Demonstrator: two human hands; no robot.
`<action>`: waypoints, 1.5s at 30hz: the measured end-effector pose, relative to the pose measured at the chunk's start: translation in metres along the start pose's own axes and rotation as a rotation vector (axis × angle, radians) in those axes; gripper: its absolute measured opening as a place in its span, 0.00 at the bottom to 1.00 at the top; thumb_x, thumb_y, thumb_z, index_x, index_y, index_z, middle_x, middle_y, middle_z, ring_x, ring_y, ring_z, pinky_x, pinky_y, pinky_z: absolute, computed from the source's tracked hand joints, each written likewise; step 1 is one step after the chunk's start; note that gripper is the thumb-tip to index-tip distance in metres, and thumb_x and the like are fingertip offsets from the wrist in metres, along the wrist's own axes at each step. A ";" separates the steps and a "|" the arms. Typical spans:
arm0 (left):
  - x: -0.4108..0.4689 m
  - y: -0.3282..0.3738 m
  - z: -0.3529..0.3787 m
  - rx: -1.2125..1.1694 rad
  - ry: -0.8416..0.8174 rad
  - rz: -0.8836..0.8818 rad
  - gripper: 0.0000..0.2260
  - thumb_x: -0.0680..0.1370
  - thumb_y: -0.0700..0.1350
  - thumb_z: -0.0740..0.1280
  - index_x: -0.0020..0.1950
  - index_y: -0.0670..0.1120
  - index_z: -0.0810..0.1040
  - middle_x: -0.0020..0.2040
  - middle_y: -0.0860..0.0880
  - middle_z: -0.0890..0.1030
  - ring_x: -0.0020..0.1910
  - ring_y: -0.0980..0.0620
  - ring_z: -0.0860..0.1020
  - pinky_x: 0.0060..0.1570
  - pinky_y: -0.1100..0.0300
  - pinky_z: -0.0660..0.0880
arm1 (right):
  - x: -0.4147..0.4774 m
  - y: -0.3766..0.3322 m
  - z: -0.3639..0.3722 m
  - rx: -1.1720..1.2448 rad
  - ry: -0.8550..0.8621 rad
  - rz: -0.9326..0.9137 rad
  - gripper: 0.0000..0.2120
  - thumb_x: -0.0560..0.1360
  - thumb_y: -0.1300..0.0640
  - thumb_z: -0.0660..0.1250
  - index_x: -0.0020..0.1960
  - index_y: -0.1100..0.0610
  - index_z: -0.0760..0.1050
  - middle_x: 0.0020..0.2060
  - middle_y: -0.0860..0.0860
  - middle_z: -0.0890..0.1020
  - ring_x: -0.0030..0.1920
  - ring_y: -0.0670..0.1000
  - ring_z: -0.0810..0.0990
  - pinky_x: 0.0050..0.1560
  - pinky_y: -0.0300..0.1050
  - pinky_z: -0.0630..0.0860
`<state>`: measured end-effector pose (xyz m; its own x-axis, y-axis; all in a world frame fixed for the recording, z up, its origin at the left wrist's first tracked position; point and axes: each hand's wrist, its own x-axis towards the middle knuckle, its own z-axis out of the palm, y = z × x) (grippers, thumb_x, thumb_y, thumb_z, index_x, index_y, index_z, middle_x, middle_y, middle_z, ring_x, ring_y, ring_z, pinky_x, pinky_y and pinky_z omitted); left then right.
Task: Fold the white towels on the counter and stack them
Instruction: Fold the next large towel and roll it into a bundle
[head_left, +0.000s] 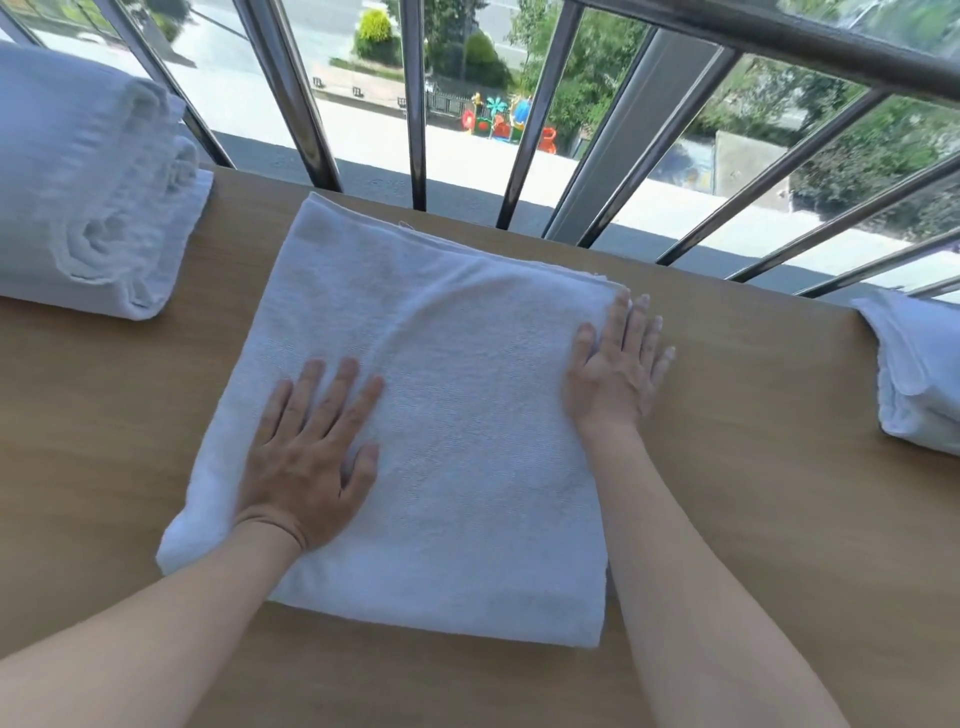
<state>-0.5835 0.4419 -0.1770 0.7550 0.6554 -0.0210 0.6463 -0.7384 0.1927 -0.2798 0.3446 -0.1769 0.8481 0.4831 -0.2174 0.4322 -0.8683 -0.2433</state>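
Observation:
A white towel (457, 415), folded into a thick rectangle, lies flat in the middle of the wooden counter (753, 467). My left hand (311, 457) presses flat on its left half with fingers spread. My right hand (615, 369) lies flat along the towel's right edge, fingers straight, partly on the counter. A stack of folded white towels (88, 208) sits at the far left. Another folded white towel (919, 374) sits at the right edge of the view.
Slanted metal window bars (415, 104) run along the counter's far edge, with glass and a street below behind them. Bare counter shows on both sides of the middle towel and in front of it.

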 end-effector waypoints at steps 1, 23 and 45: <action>0.000 -0.001 0.000 0.004 0.000 -0.001 0.29 0.80 0.56 0.53 0.81 0.51 0.59 0.81 0.49 0.58 0.80 0.43 0.54 0.78 0.42 0.52 | -0.007 -0.003 -0.001 -0.005 0.023 0.007 0.29 0.84 0.44 0.42 0.82 0.51 0.40 0.81 0.49 0.42 0.80 0.53 0.40 0.77 0.59 0.36; -0.002 -0.001 0.004 -0.032 -0.022 0.040 0.28 0.81 0.55 0.51 0.81 0.52 0.57 0.81 0.49 0.58 0.80 0.40 0.52 0.78 0.43 0.46 | -0.182 0.039 0.030 -0.081 0.069 0.062 0.30 0.83 0.42 0.41 0.82 0.49 0.42 0.81 0.50 0.44 0.80 0.53 0.41 0.78 0.58 0.37; 0.142 -0.039 -0.011 -0.008 -0.207 0.358 0.25 0.83 0.58 0.41 0.81 0.61 0.43 0.82 0.55 0.42 0.80 0.51 0.38 0.77 0.47 0.35 | -0.194 -0.092 0.082 0.000 0.276 -0.194 0.31 0.78 0.48 0.56 0.79 0.57 0.61 0.79 0.53 0.61 0.79 0.55 0.56 0.76 0.65 0.53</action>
<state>-0.5025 0.5659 -0.1768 0.9388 0.3110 -0.1479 0.3385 -0.9122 0.2310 -0.5095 0.3395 -0.1901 0.8008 0.5910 0.0974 0.5941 -0.7630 -0.2547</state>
